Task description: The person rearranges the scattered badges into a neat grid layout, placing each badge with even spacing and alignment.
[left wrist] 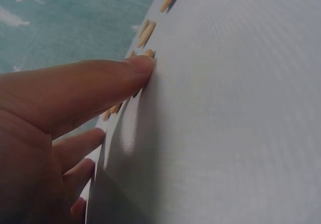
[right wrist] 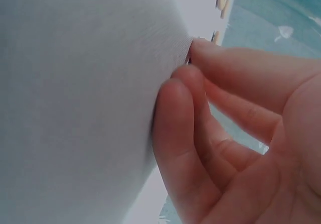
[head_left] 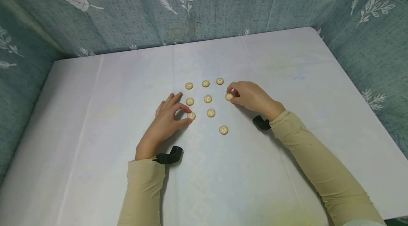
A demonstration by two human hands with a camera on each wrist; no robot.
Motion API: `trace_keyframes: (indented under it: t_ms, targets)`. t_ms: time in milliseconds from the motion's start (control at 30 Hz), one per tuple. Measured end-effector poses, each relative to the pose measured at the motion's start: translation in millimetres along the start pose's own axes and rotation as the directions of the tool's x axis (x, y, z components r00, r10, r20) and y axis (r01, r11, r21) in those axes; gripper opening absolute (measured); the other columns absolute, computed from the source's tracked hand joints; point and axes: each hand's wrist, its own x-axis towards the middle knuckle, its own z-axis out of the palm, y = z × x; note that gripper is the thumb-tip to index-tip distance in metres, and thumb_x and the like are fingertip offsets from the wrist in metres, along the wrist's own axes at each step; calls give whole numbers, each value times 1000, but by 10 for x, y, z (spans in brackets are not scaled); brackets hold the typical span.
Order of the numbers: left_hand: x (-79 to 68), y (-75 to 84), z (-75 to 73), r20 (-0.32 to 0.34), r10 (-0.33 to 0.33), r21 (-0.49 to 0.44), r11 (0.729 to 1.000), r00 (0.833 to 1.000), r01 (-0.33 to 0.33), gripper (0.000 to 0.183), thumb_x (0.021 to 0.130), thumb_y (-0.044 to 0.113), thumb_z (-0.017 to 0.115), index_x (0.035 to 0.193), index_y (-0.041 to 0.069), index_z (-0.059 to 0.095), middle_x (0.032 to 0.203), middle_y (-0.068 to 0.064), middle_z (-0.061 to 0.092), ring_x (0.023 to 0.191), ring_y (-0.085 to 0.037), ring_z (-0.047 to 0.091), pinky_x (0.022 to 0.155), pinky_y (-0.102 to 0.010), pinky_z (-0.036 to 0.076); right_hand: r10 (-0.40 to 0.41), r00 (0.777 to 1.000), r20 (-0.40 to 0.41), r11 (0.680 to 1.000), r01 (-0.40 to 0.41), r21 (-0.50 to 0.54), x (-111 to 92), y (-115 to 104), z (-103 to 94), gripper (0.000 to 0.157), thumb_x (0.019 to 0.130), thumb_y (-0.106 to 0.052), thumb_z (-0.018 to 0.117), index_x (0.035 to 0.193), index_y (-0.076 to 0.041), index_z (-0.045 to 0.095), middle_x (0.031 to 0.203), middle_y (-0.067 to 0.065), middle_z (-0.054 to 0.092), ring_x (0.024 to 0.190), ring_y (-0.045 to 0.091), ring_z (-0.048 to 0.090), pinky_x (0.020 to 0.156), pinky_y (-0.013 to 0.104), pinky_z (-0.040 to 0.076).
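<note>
Several small round wooden buttons with raised rims lie on the white tabletop [head_left: 105, 119], roughly in rows. My left hand [head_left: 167, 119] pinches the button [head_left: 191, 116] at the near left between thumb and index finger, its other fingers spread. At the right end of the middle row, my right hand [head_left: 251, 95] pinches another button [head_left: 229, 96] by its edge. In the left wrist view the thumb [left wrist: 133, 68] covers most of its button. The right wrist view shows curled fingers [right wrist: 173, 118], and they hide the button there.
A lone button [head_left: 224, 130] lies nearest to me, between the forearms. Three buttons form the far row, including a middle one [head_left: 205, 83]. Green leaf-patterned cloth [head_left: 216, 6] hangs behind the table's back edge. Each wrist bears a black mount [head_left: 170, 155].
</note>
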Motion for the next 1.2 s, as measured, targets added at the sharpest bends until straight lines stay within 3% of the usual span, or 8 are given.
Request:
trace_keyframes:
  t_ms: [500,833,1200]
  targets:
    - [5,-11,-14,0,10,6,1000,1000,-10,21,75,28,70,92,21,59,146,-5,22,135,-21,4,106,-42,-1,25,999,-40,1000,-24,20,52,0,7,22,79,-13,67,100,-10,62,84,3,61,78,17,53,71,31,42]
    - [-2,-3,-15,1,3,8,1000,1000,-3,21,75,29,71,92,21,59,146,-5,22,135,-21,4,106,-42,-1,-34,998,-48,999,34,12,69,-22,34,20,79,-11,65,99,-10,63,80,1,60,75,15,53,70,30,42]
    - [-7,-13,-7,-4,4,10,1000,1000,-4,21,75,29,70,92,22,59,146,-4,22,135,-20,3,106,-42,-1,-42,998,-38,998,44,39,78,-23,39,23,78,-11,66,101,-10,63,80,0,60,75,14,52,70,29,41]
